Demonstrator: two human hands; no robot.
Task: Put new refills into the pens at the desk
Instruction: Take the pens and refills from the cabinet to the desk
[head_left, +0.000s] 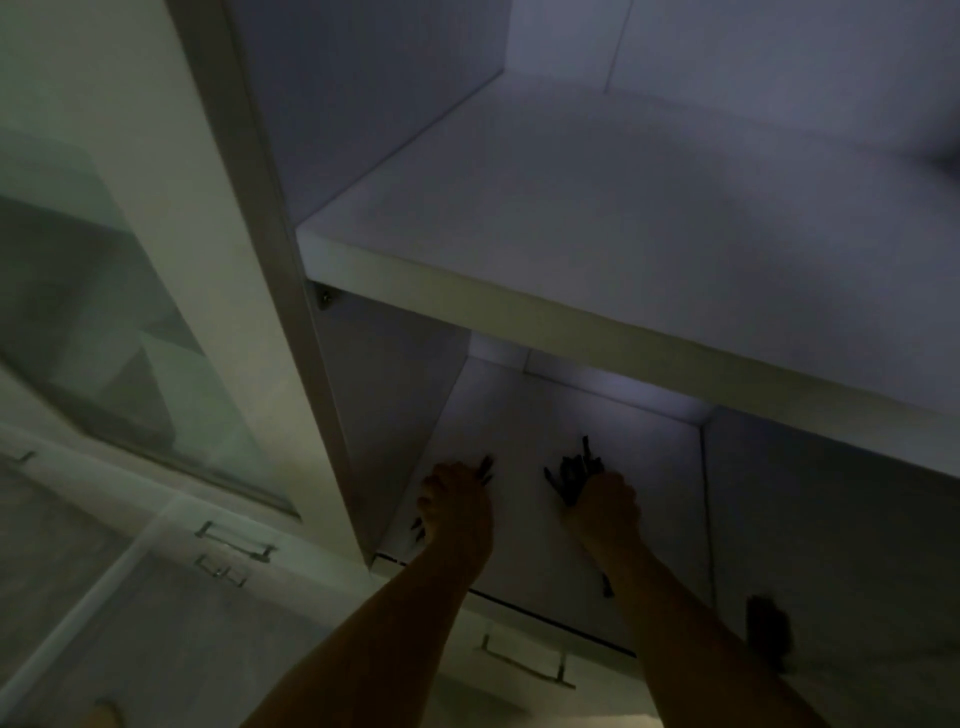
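Pens: a dark bundle of pens (575, 475) fans out above the right hand (605, 512), inside the lower compartment of a white cupboard; whether refills are mixed in is too dim to tell.
Right hand: fingers curled round the bundle, holding it above the lower shelf (524, 441).
Left hand: the left hand (457, 512) grips a smaller clutch of dark sticks (485, 467), more tips showing below the wrist.
Progress: judged an early stage, the supplies only being gathered from storage; no pen is seen opened, no refill fitted, and no counter is in view.
Left to do: carrying, opening and refilling, apparently all of it.
Surroundings: bare upper shelf (597, 249) overhead; drawer handles (234, 543) lower left.
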